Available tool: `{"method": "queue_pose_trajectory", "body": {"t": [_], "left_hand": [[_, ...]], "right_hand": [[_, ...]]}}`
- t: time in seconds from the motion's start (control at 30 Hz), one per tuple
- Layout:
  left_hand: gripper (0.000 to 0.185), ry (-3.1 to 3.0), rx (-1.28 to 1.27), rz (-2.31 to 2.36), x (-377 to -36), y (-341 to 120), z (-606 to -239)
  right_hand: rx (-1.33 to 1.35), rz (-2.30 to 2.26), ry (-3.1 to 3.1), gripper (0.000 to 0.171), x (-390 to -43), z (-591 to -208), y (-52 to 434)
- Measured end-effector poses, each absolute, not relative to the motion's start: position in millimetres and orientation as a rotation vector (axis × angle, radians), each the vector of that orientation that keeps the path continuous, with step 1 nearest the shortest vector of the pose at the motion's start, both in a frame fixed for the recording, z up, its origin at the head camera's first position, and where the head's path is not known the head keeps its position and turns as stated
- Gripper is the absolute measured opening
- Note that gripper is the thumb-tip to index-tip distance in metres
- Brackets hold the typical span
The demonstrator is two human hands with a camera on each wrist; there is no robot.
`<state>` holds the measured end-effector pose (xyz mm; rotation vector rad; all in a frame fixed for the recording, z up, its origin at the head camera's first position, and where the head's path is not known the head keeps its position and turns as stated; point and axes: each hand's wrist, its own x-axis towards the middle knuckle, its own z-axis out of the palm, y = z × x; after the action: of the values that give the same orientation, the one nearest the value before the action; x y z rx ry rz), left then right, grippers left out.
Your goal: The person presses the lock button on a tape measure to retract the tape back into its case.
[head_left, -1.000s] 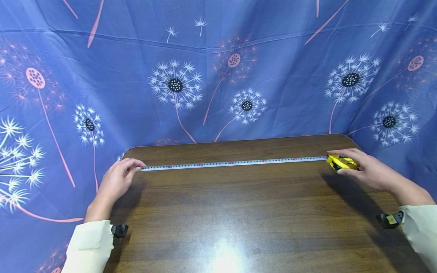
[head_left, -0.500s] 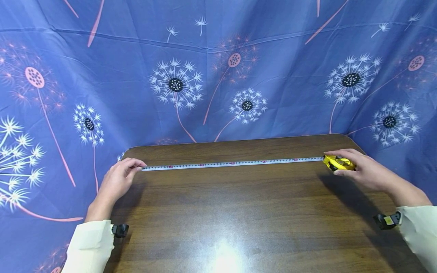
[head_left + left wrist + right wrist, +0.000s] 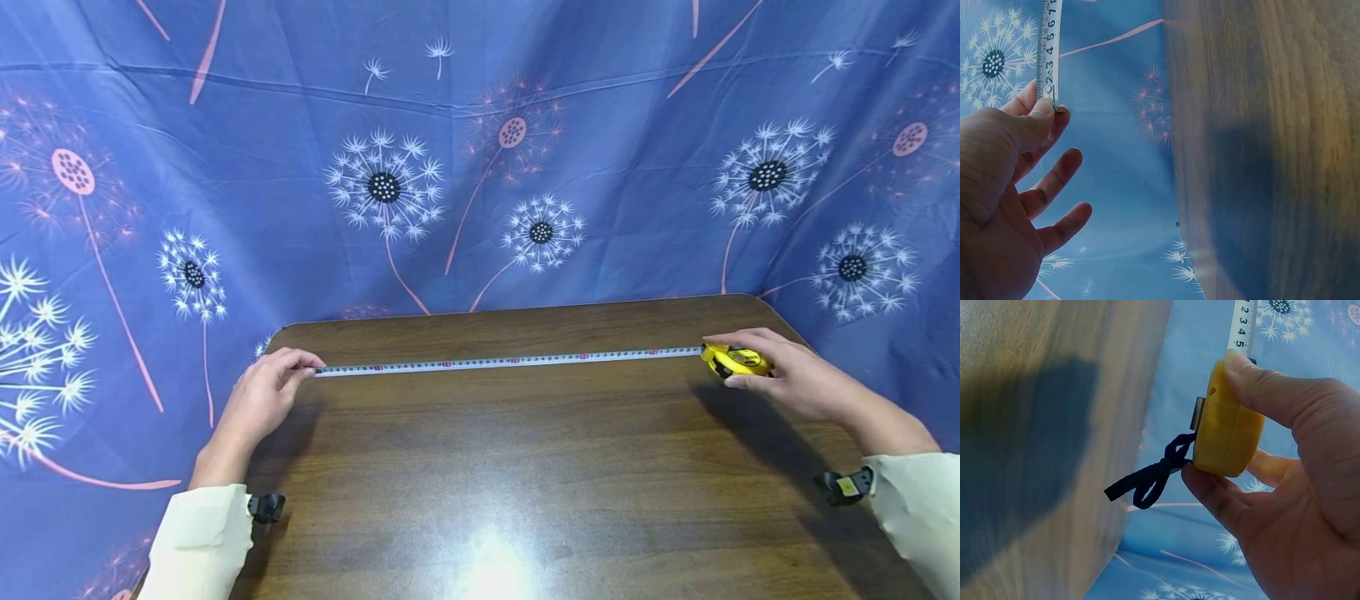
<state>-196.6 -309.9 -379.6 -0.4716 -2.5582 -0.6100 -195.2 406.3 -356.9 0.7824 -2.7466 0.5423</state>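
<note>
My left hand (image 3: 258,400) pinches the tape blade (image 3: 510,361) tip at the table (image 3: 525,483)'s far-left edge; my right hand (image 3: 787,379) grips the yellow case (image 3: 731,360) far-right. A slipped pinch could whip the blade back.

The tape blade (image 3: 510,361) spans the tabletop (image 3: 525,467) near its far edge — your only barrier. Nearer than the blade the wood lies bare; beyond it, the blue curtain (image 3: 480,167) walls you in.
</note>
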Motion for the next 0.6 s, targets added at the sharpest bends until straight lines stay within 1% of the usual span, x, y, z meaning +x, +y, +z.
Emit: {"method": "queue_pose_trajectory", "body": {"t": [0.6], "left_hand": [[0.018, -2.577, -0.474, -0.62, -198, -305, -382]], "right_hand": [[0.767, 0.531, -2.777, 0.06, -193, -361, 395]]}}
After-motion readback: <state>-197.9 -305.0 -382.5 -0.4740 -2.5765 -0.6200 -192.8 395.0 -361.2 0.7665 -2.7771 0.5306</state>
